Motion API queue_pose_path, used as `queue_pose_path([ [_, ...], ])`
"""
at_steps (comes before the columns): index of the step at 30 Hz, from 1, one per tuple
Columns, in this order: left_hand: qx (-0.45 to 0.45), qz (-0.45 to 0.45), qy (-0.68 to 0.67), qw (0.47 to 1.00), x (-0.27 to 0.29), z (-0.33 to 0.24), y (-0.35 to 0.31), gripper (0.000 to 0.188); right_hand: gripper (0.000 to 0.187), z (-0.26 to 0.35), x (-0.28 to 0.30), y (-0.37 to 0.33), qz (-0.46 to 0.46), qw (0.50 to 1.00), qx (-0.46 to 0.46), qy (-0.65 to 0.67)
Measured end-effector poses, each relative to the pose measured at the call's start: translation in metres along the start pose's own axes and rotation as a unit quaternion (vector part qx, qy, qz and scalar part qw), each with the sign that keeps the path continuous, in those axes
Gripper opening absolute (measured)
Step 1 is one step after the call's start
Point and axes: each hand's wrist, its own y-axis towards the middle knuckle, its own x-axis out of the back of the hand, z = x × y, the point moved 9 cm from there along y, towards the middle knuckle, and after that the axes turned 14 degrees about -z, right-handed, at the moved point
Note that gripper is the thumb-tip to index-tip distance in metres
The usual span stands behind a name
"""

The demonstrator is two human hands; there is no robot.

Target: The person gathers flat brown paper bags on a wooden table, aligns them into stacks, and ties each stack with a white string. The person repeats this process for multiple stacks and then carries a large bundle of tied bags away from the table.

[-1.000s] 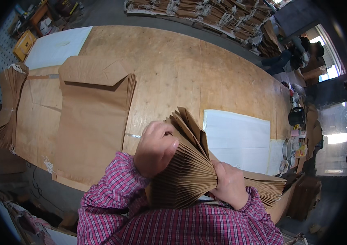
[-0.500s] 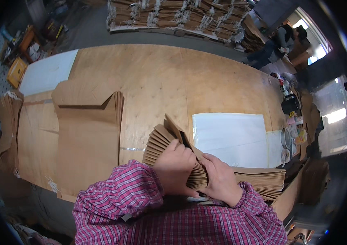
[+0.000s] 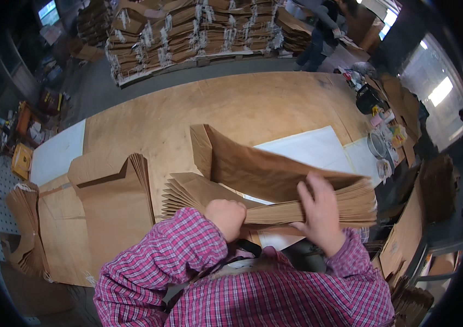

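A thick bundle of brown paper bags [image 3: 272, 213] lies along the near side of the table, its folded ends fanned out at the left and its edges layered at the right. My left hand [image 3: 227, 217] is closed around the near edge of the bundle. One paper bag [image 3: 264, 166] stands lifted along the far side, partly spread away from the rest. Over the right part of the bundle is my right hand [image 3: 320, 215], fingers spread and slightly blurred, close to the lifted bag and the layered edges.
Another stack of paper bags [image 3: 114, 210] lies to the left on the wooden table [image 3: 160, 109], with a tied bundle [image 3: 26, 223] beyond it. A white sheet [image 3: 319, 146] lies behind my work. Small items and a tape roll [image 3: 376, 144] line the right edge. A person [image 3: 324, 32] stands far off.
The bundle has swung from a slant to lying more crosswise, and one bag now stands apart from it. My right hand has moved right, away from my left. The view has shifted.
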Motion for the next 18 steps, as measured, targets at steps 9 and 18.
queue_pose_path([
  [9, -0.107, -0.058, 0.090, 0.988, 0.000, -0.027, -0.018, 0.012, 0.063, 0.105, -0.124, -0.068, 0.118, 0.250, -0.622, 0.732],
  [18, -0.253, -0.121, 0.160, 0.946, -0.009, -0.111, -0.112, 0.013, 0.022, 0.114, -0.068, -0.155, -0.118, 0.374, -0.657, 0.644],
])
